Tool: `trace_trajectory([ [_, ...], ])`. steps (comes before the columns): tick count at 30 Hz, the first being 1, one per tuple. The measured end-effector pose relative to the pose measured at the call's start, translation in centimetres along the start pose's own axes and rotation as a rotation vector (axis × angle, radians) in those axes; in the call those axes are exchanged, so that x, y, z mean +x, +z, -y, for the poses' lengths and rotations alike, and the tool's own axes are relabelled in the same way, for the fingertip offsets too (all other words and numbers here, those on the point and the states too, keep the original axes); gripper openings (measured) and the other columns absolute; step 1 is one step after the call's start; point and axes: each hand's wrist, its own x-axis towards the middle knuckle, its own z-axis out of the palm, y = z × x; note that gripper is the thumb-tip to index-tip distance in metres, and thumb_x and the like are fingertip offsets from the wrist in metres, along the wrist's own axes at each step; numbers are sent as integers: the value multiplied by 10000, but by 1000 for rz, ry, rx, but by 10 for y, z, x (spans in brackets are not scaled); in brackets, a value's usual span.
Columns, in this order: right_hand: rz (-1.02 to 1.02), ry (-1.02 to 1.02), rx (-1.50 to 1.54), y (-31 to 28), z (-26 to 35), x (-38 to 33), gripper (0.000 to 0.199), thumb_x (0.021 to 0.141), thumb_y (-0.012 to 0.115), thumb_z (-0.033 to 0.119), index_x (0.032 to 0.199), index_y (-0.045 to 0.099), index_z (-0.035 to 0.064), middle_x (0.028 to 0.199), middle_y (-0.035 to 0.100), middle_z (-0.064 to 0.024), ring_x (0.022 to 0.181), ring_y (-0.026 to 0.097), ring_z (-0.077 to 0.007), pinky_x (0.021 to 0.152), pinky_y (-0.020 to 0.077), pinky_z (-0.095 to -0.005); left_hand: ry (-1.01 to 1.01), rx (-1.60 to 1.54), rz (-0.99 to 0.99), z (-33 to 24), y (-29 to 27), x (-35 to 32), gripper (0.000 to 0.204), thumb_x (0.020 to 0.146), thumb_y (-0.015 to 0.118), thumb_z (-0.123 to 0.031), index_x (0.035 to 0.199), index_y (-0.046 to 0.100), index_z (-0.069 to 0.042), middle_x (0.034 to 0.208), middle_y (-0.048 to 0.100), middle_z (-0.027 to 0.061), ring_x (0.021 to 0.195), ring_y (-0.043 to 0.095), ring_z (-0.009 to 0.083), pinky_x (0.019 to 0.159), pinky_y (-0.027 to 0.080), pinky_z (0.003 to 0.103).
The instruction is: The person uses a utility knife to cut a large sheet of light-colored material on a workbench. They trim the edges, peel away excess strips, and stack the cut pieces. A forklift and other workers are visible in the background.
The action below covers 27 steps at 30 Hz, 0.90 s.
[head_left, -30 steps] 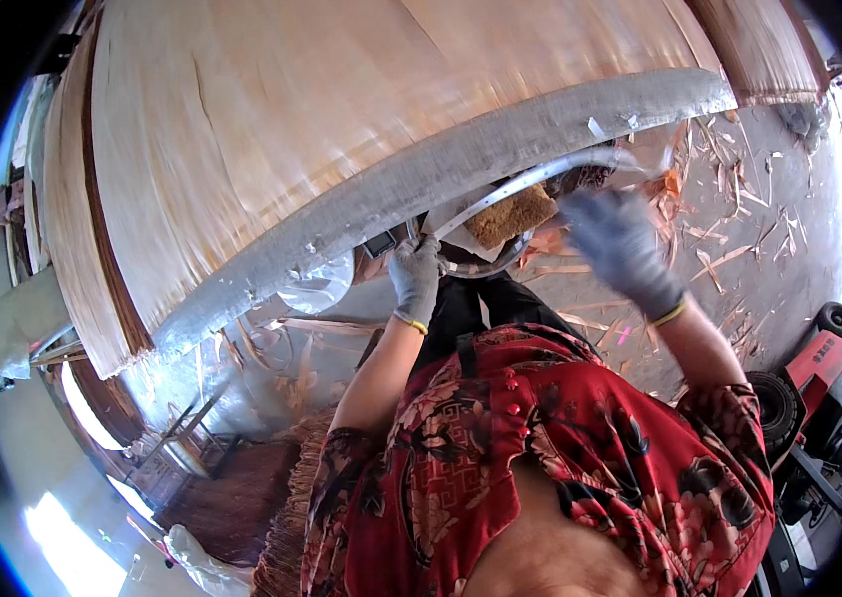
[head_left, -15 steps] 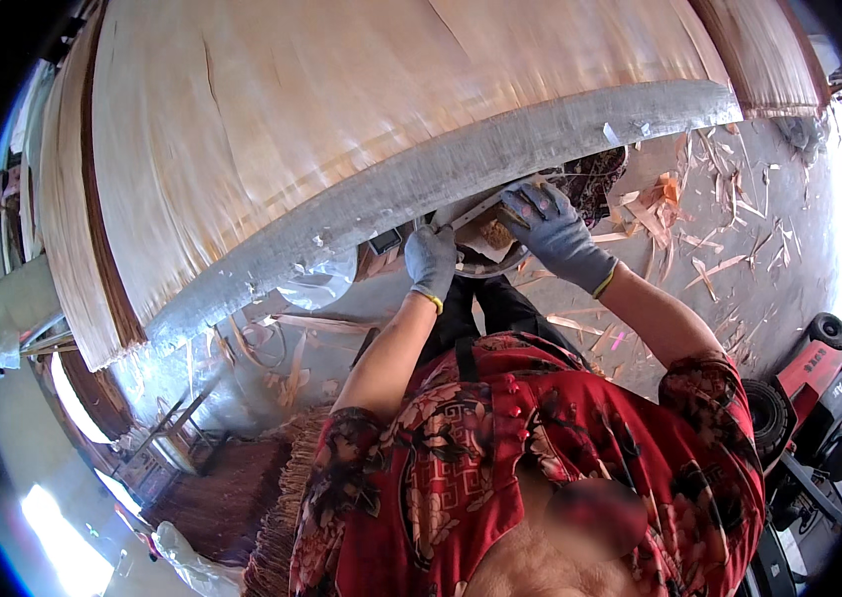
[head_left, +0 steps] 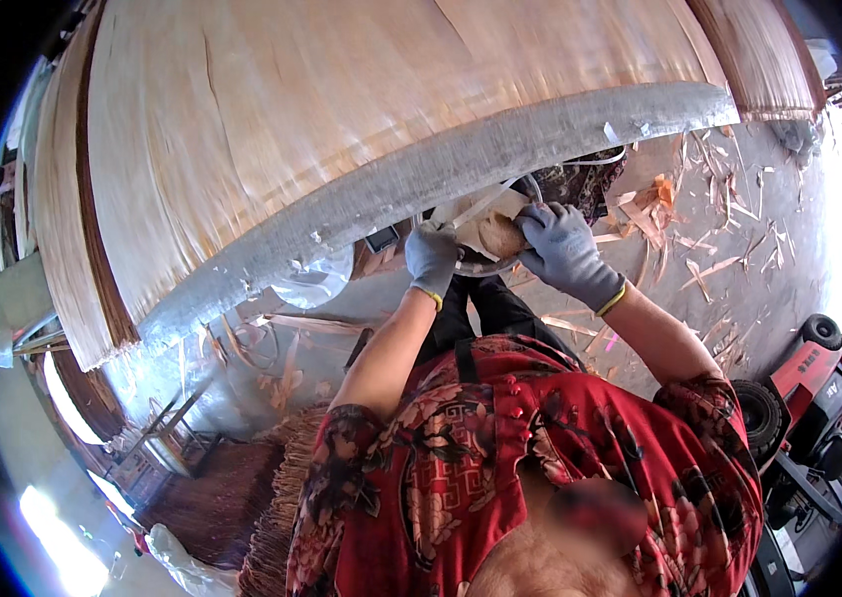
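Observation:
My left hand, in a grey glove with a yellow cuff, is closed at the left rim of a round basin. A narrow pale strip slants up and right from its fingertips. In the basin lie a whitish sheet and a round tan-brown thing, whose kind I cannot make out. My right hand, gloved alike, has its fingers curled at the basin's right side, against the brown thing. What its fingertips grip is hidden.
Wide sheets of pale wood veneer cover a grey-edged table just beyond my hands. Veneer scraps litter the floor at right. A clear plastic bag and a small dark box are left. A red wheeled machine stands far right.
My right hand has drawn back toward me and a little right, off the pale strip, uncovering more of the brown thing. My left hand has hardly moved.

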Motion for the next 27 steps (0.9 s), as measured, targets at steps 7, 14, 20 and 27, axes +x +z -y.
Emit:
trace_trajectory([
  [7, 181, 179, -62, 44, 29, 44, 251, 740, 543, 222, 870, 568, 10, 842, 581, -166, 736, 603, -290, 600, 483, -388, 112, 416, 114, -31, -13, -10, 245, 740, 576, -245, 923, 655, -103, 895, 626, 184, 851, 607, 333, 719, 479, 409],
  [14, 268, 233, -254, 82, 36, 71, 281, 748, 559, 234, 923, 607, 20, 830, 611, -125, 739, 624, -239, 545, 478, -354, -57, 398, -7, -38, -27, -23, 255, 751, 544, -231, 939, 631, -82, 865, 630, 174, 838, 602, 352, 700, 466, 429],
  [20, 367, 261, -277, 89, 21, 77, 270, 803, 498, 184, 962, 616, 0, 929, 624, -166, 772, 632, -276, 550, 460, -397, 181, 565, -216, 52, -201, -111, 245, 754, 564, -272, 806, 585, -34, 737, 611, 177, 645, 593, 302, 578, 443, 356],
  [27, 19, 107, -152, 98, 27, 72, 150, 707, 523, 182, 716, 644, 93, 700, 613, -110, 609, 600, -254, 499, 455, -414, -500, 999, -446, 263, -324, -224, 187, 694, 621, -257, 702, 656, -73, 707, 636, 157, 666, 635, 310, 556, 504, 394],
])
